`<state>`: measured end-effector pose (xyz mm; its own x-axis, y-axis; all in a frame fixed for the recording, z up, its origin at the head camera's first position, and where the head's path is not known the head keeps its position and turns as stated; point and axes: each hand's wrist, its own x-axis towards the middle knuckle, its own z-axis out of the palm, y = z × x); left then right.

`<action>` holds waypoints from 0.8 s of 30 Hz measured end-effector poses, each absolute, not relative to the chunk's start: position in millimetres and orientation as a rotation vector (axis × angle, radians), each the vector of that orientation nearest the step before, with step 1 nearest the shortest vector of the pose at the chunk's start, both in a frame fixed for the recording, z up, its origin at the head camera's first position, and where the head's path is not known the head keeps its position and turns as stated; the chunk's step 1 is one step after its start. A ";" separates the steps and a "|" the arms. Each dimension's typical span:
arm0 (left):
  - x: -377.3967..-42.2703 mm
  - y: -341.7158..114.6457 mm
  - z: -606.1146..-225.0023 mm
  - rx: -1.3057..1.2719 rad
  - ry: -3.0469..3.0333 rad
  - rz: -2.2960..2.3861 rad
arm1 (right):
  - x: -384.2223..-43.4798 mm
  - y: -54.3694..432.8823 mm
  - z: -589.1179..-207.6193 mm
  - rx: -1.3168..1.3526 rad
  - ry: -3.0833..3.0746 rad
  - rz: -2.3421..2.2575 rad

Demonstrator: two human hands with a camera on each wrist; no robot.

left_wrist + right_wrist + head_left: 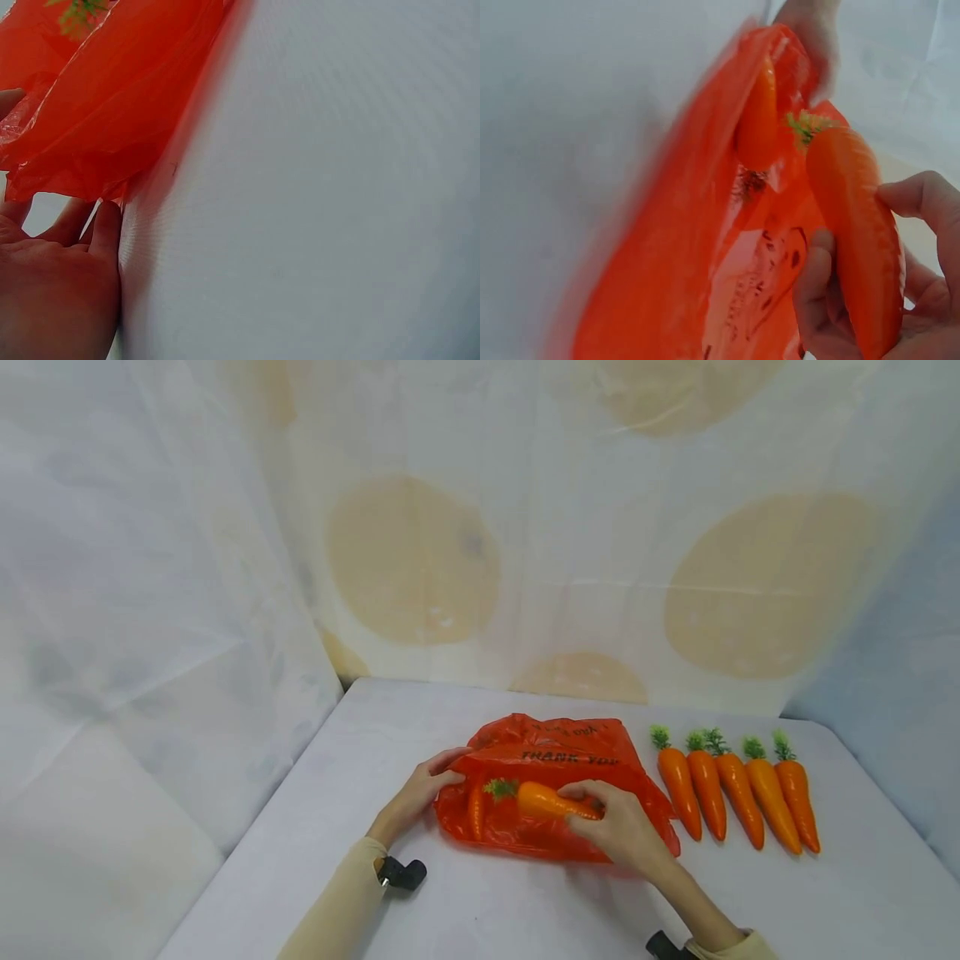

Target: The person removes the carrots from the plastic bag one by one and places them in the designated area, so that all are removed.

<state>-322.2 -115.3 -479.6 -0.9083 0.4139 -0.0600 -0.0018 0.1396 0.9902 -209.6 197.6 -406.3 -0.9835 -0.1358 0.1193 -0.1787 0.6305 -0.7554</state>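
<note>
A red plastic bag [558, 847] with black THANK YOU lettering lies on the table, mouth spread. My left hand [423, 789] grips the bag's left edge; in the left wrist view that hand [64, 289] has its fingers behind the film and its thumb on the near side. My right hand [618, 827] pinches an orange carrot [542, 800] by its narrow half, its green leafy top pointing left over the bag. The right wrist view shows the held carrot [855, 232] between thumb and fingers. Another carrot [476, 812] lies in the bag near my left hand, also visible as a carrot [757, 124] inside the film.
Several carrots [744, 785] lie in a row to the right of the bag, leafy tops away from me. The white table [360, 727] meets a spotted sheet [577, 568] at the back and a white sheet [112, 693] on the left.
</note>
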 end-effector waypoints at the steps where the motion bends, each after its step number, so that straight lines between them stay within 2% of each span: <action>1: -322.4 -115.2 -479.2 0.398 2.103 1.827 | -209.5 198.9 -404.8 0.278 -2.775 1.297; 15: -323.1 -114.3 -480.8 0.392 2.113 1.835 | -209.5 231.1 -388.6 0.309 -2.697 1.358; 24: -323.5 -114.6 -481.1 0.404 2.134 1.822 | -209.4 259.3 -380.6 0.188 -2.675 1.354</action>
<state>-323.5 -114.6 -481.1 -0.9135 0.4039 -0.0486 0.0154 0.1536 0.9880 -209.4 259.3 -380.6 -0.9827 -0.0492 0.1788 -0.1732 0.5879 -0.7901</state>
